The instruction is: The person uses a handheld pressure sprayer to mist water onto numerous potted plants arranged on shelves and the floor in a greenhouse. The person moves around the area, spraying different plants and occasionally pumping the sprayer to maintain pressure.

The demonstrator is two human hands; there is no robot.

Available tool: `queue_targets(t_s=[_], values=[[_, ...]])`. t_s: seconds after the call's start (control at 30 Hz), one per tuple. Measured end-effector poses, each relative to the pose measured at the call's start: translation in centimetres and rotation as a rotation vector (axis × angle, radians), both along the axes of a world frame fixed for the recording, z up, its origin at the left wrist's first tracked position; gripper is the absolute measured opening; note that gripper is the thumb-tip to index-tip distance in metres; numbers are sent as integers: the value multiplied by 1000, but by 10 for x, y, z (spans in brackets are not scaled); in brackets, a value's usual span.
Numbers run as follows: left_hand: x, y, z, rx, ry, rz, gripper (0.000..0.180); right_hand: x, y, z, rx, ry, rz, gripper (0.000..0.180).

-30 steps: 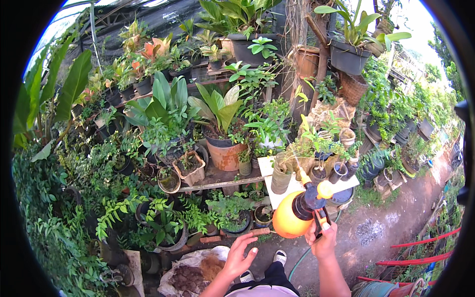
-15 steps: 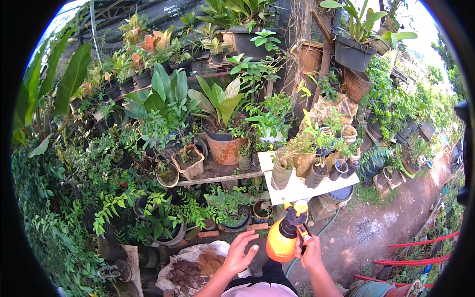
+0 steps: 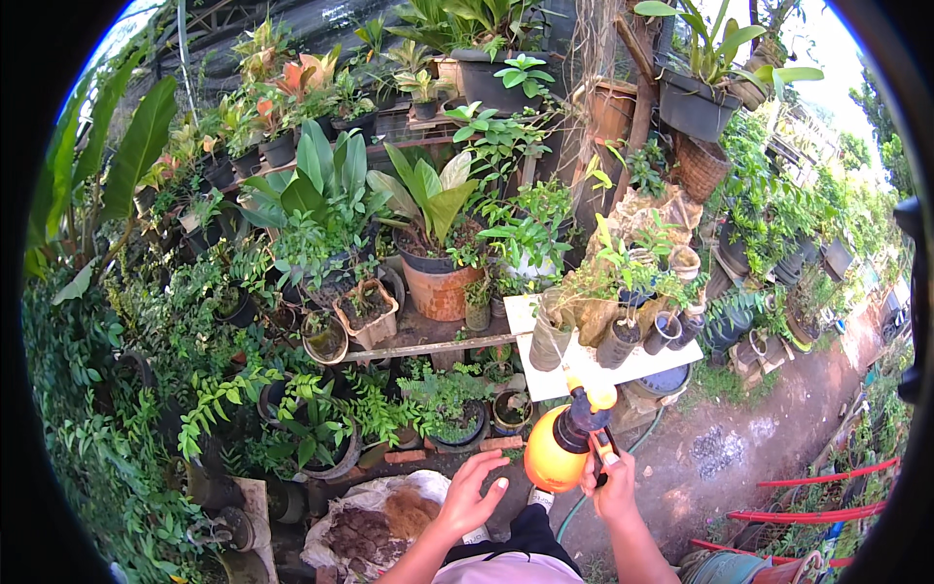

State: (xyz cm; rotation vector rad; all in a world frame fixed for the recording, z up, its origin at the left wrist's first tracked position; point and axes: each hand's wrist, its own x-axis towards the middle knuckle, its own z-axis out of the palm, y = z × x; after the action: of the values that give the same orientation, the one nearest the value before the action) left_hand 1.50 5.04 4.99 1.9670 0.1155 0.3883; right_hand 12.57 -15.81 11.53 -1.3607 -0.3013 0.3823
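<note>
Toward six o'clock, a pale pink top point(image 3: 511, 570) goes with black trousers point(image 3: 531, 531) and whitish footwear point(image 3: 541, 498) bearing dark markings; the left hand point(image 3: 471, 496), right hand point(image 3: 613, 487) and both forearms point(image 3: 428, 552) are bare.

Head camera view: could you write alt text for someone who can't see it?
A person's right hand holds an orange pump spray bottle, the left hand open and empty beside it. Farther off, bagged plants stand on a white board; leafy potted plants crowd the left, and a bare path runs on the right.

Rounded orange spray bottle point(image 3: 555, 452) with black head point(image 3: 587, 413) and yellow knob point(image 3: 602, 395), tilted, in the right hand point(image 3: 615, 485).
</note>
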Motion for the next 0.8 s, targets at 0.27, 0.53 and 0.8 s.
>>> queue_targets(t_s=[0.27,0.53,0.8], values=[[2,2,-1,-18,12,-7,36,-2,1,-1,-16,67,-26,38],[8,0,-3,-7,-1,-34,35,2,17,13,20,50,-20,37],[-1,9,-3,-8,2,29,35,11,42,30,44,14,38,36]])
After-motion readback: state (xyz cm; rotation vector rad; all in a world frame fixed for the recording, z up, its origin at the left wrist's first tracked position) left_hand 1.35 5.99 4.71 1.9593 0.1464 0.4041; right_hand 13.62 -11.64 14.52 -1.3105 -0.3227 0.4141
